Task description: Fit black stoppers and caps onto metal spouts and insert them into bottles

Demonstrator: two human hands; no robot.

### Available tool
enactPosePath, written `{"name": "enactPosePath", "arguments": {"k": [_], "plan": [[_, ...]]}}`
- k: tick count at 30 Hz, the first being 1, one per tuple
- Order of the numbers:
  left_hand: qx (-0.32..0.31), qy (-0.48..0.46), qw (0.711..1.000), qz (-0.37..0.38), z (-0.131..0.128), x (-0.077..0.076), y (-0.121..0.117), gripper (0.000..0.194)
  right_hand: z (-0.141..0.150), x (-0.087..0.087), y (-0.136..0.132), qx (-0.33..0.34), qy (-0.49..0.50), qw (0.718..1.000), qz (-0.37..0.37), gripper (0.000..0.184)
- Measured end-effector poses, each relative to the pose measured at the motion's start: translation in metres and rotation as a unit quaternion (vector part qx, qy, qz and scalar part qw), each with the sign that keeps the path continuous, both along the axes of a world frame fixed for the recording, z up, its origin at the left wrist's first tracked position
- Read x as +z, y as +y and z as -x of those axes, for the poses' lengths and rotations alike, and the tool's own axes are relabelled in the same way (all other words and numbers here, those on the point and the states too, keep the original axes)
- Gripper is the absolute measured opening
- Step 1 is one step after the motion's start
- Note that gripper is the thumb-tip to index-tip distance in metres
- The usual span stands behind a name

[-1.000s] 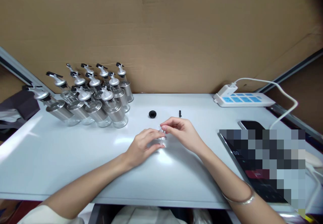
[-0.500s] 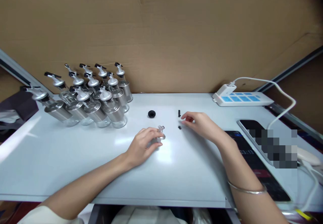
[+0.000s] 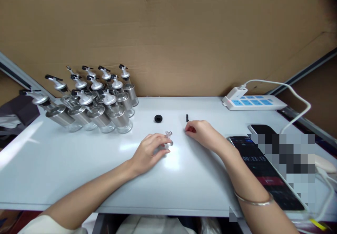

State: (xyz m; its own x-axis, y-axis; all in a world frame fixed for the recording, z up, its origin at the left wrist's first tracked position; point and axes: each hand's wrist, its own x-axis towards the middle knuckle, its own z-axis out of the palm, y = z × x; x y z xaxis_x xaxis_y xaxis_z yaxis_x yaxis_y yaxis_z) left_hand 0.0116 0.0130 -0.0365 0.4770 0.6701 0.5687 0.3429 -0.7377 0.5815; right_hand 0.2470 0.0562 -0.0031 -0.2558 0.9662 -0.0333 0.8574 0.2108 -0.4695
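Observation:
My left hand (image 3: 151,151) pinches a bottle pourer top (image 3: 168,143), a clear and silvery spout with a round flange, held upright on the table. To the right, my right hand (image 3: 200,132) is low over the tabletop, its fingers curled together. Those fingers cover the spot of a small black piece, so whether they grip it is hidden. Just beyond them lies a thin black flip-cap part (image 3: 187,117). A round black stopper ring (image 3: 158,118) rests behind the pourer top, apart from both hands.
Several glass oil bottles (image 3: 121,118) with steel sleeves and pourers are grouped at the left back. A white power strip (image 3: 255,103) with a cable is at the right back. Two phones are on the right, one showing a timer (image 3: 265,177). Cardboard (image 3: 184,40) walls the back.
My right hand has left the pourer top and moved right, then down onto the small black piece, now covered. My left hand has kept its hold.

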Motion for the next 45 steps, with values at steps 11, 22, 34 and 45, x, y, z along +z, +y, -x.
{"name": "enactPosePath", "arguments": {"k": [11, 22, 34, 45], "plan": [[0.017, 0.02, 1.0, -0.012, 0.001, 0.001, -0.001, 0.021, 0.036, 0.015, -0.018, -0.034, 0.435, 0.899, 0.04, 0.017], [0.015, 0.016, 1.0, -0.014, 0.001, 0.0, 0.0, 0.02, 0.042, 0.01, -0.019, -0.035, 0.465, 0.878, 0.106, 0.016], [0.021, 0.024, 0.999, -0.007, 0.002, -0.002, 0.0, 0.021, 0.039, 0.011, -0.017, -0.033, 0.468, 0.877, 0.103, 0.016], [0.025, 0.007, 0.999, -0.023, 0.002, 0.0, 0.0, 0.02, 0.038, 0.012, -0.019, -0.011, 0.423, 0.904, 0.061, 0.013]]}}
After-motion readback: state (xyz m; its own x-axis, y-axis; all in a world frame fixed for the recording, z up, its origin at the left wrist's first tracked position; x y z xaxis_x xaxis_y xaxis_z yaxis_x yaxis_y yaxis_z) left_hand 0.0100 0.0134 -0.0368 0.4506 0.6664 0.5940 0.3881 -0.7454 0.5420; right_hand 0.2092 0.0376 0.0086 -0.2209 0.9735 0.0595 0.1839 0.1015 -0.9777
